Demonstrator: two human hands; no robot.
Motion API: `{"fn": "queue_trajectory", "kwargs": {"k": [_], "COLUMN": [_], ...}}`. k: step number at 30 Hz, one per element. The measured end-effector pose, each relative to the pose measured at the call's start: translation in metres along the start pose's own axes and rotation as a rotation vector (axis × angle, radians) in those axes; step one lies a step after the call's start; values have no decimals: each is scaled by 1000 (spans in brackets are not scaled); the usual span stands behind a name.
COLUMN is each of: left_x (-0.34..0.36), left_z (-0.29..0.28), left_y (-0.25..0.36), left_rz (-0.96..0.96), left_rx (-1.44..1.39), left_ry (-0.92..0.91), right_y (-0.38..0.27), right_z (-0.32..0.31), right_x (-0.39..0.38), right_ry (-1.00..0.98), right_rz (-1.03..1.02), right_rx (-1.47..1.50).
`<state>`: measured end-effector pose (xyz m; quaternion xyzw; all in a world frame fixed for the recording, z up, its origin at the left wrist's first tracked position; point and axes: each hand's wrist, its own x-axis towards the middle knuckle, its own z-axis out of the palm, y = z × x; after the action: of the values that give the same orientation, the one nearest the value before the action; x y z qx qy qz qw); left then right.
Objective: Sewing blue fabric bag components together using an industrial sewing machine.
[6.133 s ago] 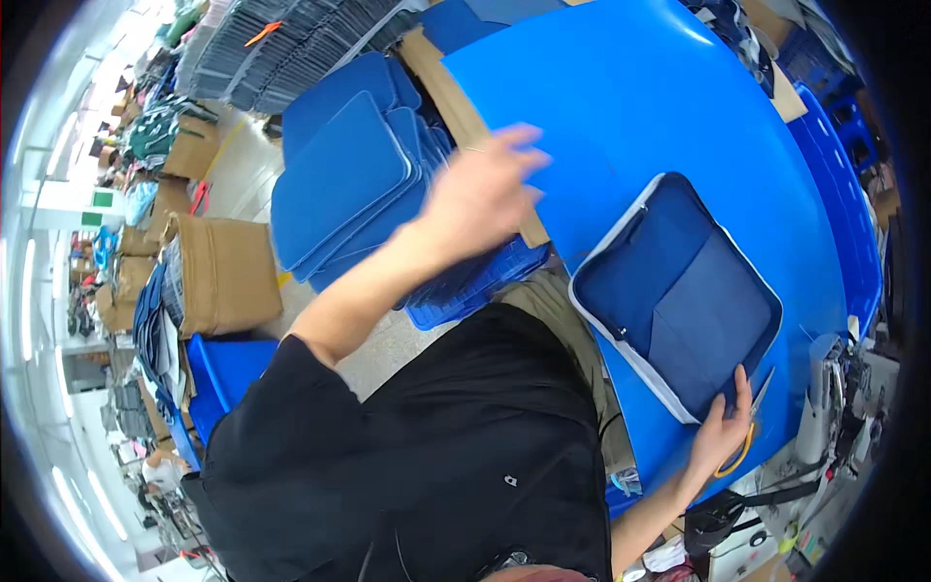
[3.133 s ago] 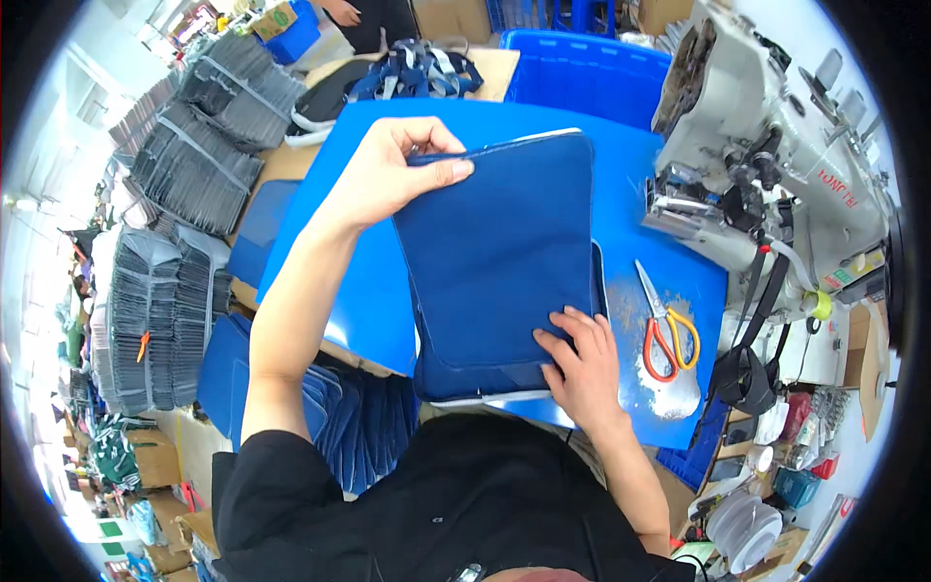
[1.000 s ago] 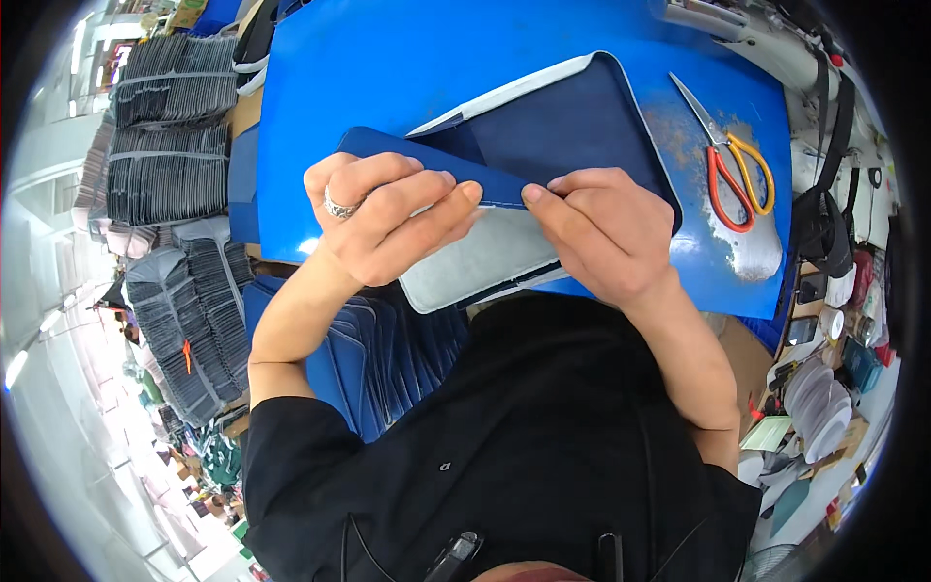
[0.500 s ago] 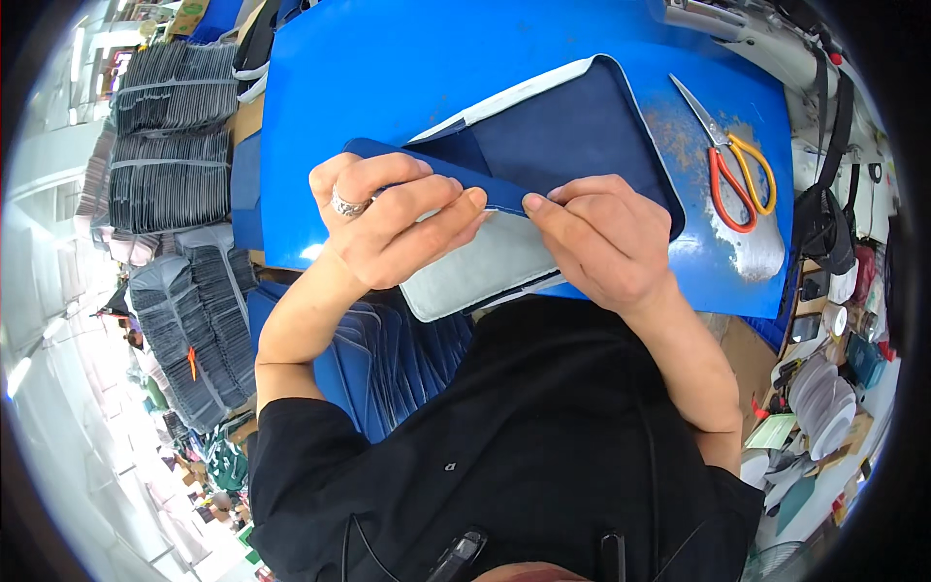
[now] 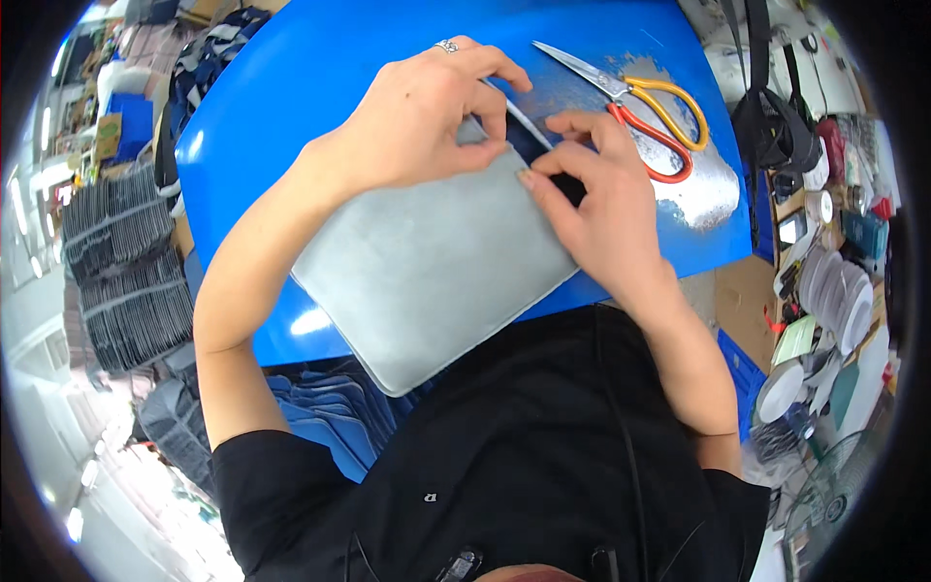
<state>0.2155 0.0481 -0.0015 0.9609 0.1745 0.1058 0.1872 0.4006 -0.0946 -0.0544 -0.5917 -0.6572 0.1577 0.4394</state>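
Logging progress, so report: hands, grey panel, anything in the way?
Left hand, right hand at far edge of grey panel; grips unclear. Panel corner juts past blue table. Scissors close by right hand.

A workshop, apparently for sewn goods: a blue counter (image 5: 262, 121), its surface worn in patches, carries large scissors (image 5: 619, 89); grey stacks (image 5: 136, 301) stand strapped at left, blue panels (image 5: 325, 407) lie layered by the near edge, white rolls (image 5: 839, 303) crowd the right.
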Motion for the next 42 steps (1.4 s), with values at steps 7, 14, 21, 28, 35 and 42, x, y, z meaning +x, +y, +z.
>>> {"fn": "queue_trajectory", "kwargs": {"k": [7, 14, 21, 28, 35, 42], "left_x": [22, 19, 12, 7, -3, -9], "left_z": [19, -2, -15, -17, -27, -62], "left_y": [-24, 0, 26, 42, 45, 13], "left_rz": [-6, -25, -107, -152, -140, -78], "left_rx": [-173, -103, -103, -101, -127, -51], "left_ry": [-100, -62, -40, -1, 53, 20], "right_y": [23, 10, -3, -10, -11, -21], "right_z": [-6, -18, -27, -31, -32, -27], "right_x": [6, 3, 3, 3, 6, 23], "right_ry": [-118, -107, -128, -147, -280, -259], "right_rz": [256, 329, 388, 405, 420, 445], "right_rx": [153, 344, 418, 541, 616, 726]}}
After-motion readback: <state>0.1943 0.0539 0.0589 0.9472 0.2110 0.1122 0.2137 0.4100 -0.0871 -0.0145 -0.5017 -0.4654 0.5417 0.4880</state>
